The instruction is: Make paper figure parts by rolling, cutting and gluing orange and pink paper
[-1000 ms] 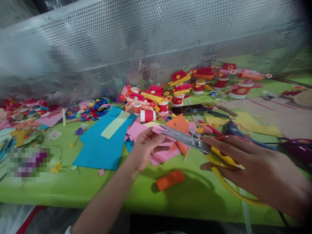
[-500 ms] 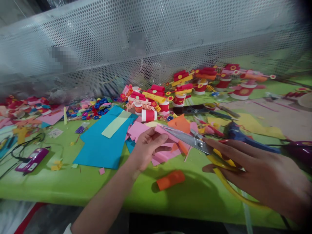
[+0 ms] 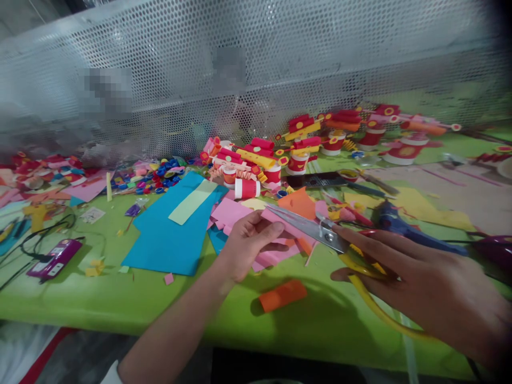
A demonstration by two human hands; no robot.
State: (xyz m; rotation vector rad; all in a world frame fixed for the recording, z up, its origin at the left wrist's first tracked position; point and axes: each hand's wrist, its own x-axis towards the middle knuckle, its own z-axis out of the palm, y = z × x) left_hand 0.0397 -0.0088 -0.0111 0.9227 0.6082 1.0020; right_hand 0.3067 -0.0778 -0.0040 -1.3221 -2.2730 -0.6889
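Pinched in my left hand [image 3: 250,242] is a piece of pink paper [image 3: 285,222], held just above the table. My right hand [image 3: 424,277] grips a pair of scissors [image 3: 328,236] with yellow handles. The blades point left, and their tips lie at the pink paper near my left fingers. Whether the blades are cutting into it I cannot tell. Below the scissors, an orange paper roll [image 3: 283,296] lies on the green table. Pink sheets [image 3: 264,258] and an orange sheet [image 3: 297,202] lie behind and under my hands.
A blue sheet [image 3: 166,240] with a pale green strip [image 3: 193,202] lies left. Red paper-cup models [image 3: 298,162] stand along the perforated metal screen [image 3: 272,64]. A blue glue gun [image 3: 412,229] is by my right hand. A purple power strip [image 3: 55,260] with cords lies far left.
The view has shifted slightly, so the table things appear a little further right. Both hands keep nearly the same pose, with the scissors still at the pink paper.
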